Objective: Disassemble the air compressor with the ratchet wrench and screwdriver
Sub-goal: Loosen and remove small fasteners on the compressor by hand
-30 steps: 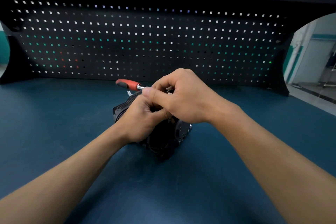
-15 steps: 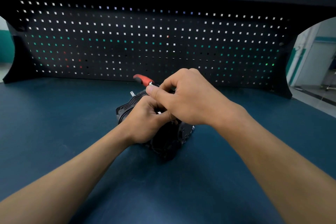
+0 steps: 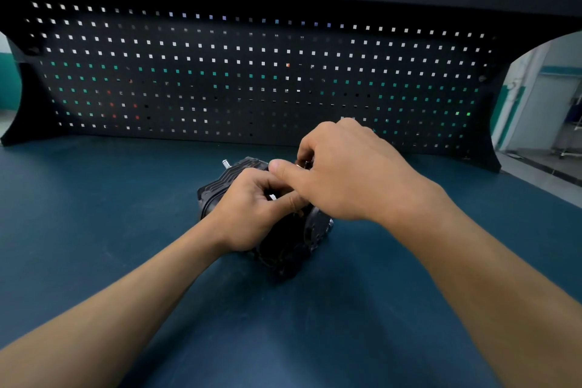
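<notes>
Air compressor (image 3: 285, 246) on bench (image 3: 94, 214) below pegboard (image 3: 220, 72) being gripped by left hand (image 3: 252, 214), half-hidden metal tool (image 3: 305, 163) being pinched by right hand (image 3: 349, 173).

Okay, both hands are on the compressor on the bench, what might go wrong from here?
The ratchet wrench is almost hidden inside the right hand; if it slips off, knuckles may hit the left hand touching it. The air compressor sits on the table with no clamp in view, so it may twist.
</notes>
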